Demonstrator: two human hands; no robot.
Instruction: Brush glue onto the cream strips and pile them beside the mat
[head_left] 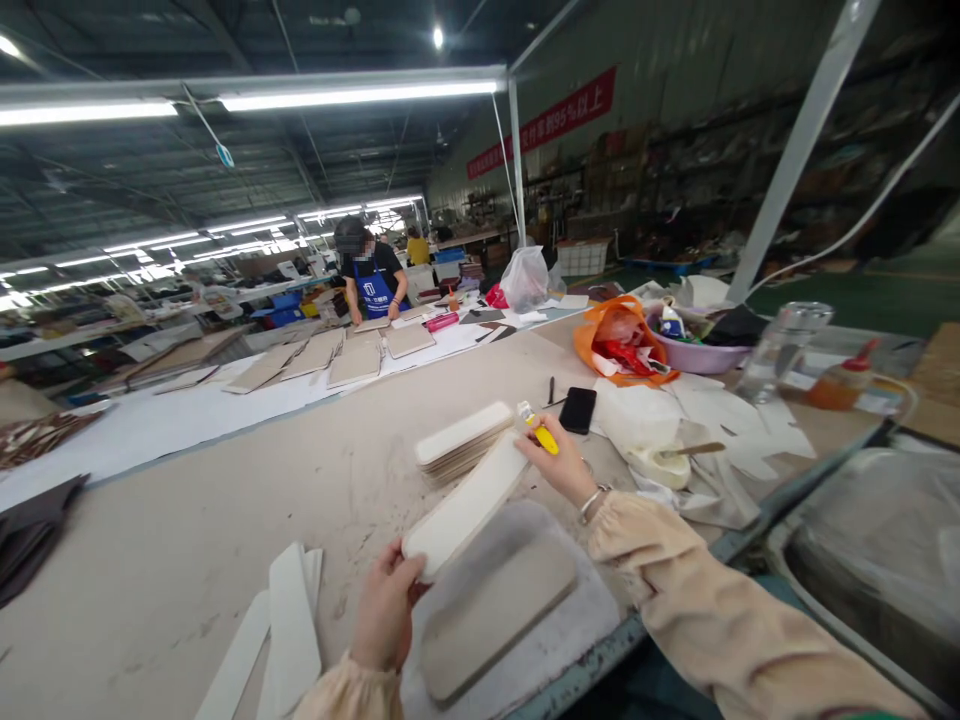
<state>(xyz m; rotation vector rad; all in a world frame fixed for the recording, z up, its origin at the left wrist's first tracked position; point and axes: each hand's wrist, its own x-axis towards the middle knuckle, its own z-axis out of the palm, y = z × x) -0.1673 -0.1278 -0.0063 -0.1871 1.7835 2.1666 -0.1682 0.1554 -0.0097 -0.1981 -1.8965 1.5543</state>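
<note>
My left hand (390, 605) is closed on the lower end of a long white panel with rounded corners (469, 505), thumb on top. At its far end, my right hand (559, 465) is closed round a small yellow-handled tool (545, 438) with a pale, worn tip; its exact kind is unclear. The fingers of that hand also touch the panel's end. Below the held panel, a similar beige panel (499, 620) lies on a grey pad (600, 600). Just beyond it stands a stack of matching panels (461, 440).
Loose white strips (292, 625) lie at lower left. A black phone (578, 410), a white tub (656, 455), an orange bag (619, 340), a purple basin (705, 357) and a clear jar (784, 350) stand rightward. Across the table, a co-worker (373, 275) handles flat panels.
</note>
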